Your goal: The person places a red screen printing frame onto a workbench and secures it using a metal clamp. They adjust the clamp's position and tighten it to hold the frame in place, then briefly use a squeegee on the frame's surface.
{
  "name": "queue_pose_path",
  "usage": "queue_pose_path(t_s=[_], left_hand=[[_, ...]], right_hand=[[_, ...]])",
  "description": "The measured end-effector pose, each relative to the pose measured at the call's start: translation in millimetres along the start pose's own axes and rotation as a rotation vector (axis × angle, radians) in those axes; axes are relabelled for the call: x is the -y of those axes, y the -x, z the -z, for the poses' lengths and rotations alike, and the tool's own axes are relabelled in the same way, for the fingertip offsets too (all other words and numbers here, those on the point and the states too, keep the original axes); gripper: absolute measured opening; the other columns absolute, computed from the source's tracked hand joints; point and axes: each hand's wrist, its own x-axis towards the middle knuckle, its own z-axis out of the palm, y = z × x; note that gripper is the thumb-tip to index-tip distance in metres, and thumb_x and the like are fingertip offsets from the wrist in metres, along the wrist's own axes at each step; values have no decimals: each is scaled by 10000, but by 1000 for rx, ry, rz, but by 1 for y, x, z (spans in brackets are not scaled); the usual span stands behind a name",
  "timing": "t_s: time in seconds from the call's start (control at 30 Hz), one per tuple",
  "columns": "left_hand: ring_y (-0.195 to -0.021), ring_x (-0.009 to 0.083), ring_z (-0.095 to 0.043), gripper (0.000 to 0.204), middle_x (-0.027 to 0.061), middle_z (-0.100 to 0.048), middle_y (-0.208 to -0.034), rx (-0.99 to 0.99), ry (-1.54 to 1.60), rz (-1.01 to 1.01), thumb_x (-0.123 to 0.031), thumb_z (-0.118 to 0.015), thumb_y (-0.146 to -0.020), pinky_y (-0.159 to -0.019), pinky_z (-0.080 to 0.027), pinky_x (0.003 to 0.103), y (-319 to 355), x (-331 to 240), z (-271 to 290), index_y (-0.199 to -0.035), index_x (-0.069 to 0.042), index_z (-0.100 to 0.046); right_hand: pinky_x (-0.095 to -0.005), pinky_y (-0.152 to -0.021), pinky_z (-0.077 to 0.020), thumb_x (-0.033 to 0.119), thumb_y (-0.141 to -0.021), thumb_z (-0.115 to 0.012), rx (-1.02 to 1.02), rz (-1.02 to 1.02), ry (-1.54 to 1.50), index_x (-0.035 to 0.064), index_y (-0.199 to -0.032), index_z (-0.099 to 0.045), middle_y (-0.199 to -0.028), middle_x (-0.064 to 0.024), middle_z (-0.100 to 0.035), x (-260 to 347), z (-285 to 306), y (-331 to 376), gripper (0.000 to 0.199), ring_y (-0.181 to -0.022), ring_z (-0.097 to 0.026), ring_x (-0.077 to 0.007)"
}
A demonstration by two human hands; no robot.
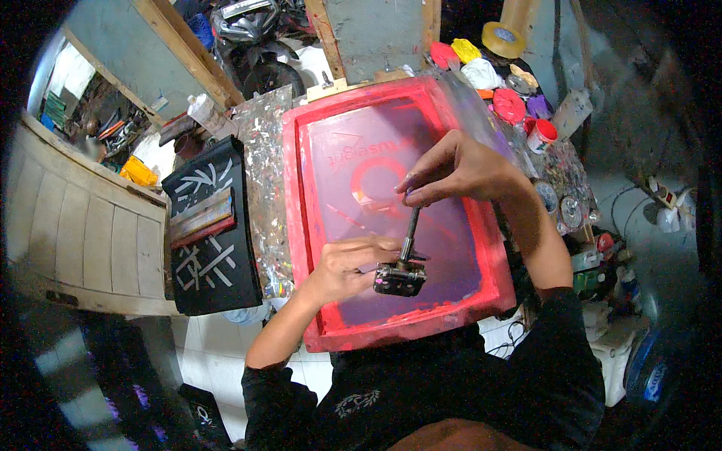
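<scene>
Centre frame, over red-framed printing screen (304,225): small dark metal clamp block (400,279) pinched in left hand (342,267); its thin rod (411,233) rising upward into right hand (455,169), fingertips closed round top.

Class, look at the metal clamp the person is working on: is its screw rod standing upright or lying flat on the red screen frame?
Upright, slightly tilted: the rod rises from the clamp to the right hand.
</scene>
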Motion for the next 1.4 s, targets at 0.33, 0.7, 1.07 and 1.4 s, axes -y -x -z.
queue_pose_path(t_s=[0.33, 0.7, 1.07, 1.4], left_hand=[[-967, 292, -694, 179, 158, -705, -1027, 81, 9, 51, -8, -687, -753, -866, -553, 364, 2, -20, -20, -930, 13, -692], [-1003, 304, -679, 209, 163, -694, -1053, 134, -34, 9, 36, -628, -721, -872, -550, 372, -10, -29, -39, -925, 25, -676], [-932, 303, -695, 204, 163, -685, -1074, 187, -181, -117, 59, -621, -672, -787, -581, 371, -15, -17, -45, -870, 18, -642], [-963, 304, -687, 334, 156, -678, -1106, 195, -182, -116, 38, -632, -644, -822, -573, 388, -3, -13, -43, -977, 20, -647]], right_hand=[[-254, -617, -514, 122, -804, -783, 97, 90, 271, -31, -970, -716, -780, -68, -703, 1, 3, 41, 236, -678, -631, -96], [-243, -590, -486, 224, -928, -655, 256, 33, 315, -12, -1001, -691, -722, -28, -665, -5, 27, 67, 249, -645, -612, -82], [-223, -452, -283, 496, -993, -456, -234, -73, -62, 16, -825, -691, -516, 50, -406, -5, 14, 98, 560, -465, -376, -44], [-341, -629, -484, 437, -1008, -427, -313, -100, 316, 17, -1060, -675, -741, -71, -609, -7, 2, 106, 490, -697, -579, -168]])
